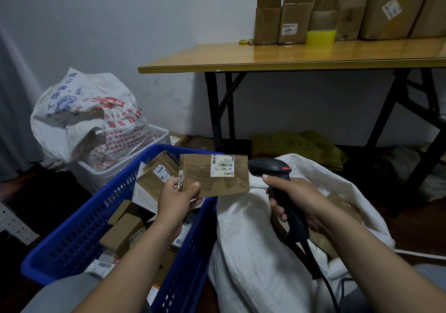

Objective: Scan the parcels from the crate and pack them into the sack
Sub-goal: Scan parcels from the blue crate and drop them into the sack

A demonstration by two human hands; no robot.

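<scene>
My left hand (177, 198) grips a flat brown cardboard parcel (214, 176) by its left end, holding it above the right rim of the blue crate (79, 230). Its white barcode label faces up. My right hand (295, 198) grips a black barcode scanner (272, 169) by the handle, its head just right of the parcel and pointing at it. Several more cardboard parcels (125, 233) lie in the crate. The white sack (243, 245) lies open to the right of the crate, under my right arm, with brown parcels showing inside.
A full printed white sack (82, 117) sits in a white basket (159, 134) behind the crate. A folding wooden table (289, 56) stands at the right with open cardboard boxes (292, 15) and a yellow tape roll (320, 36). Bags lie under the table.
</scene>
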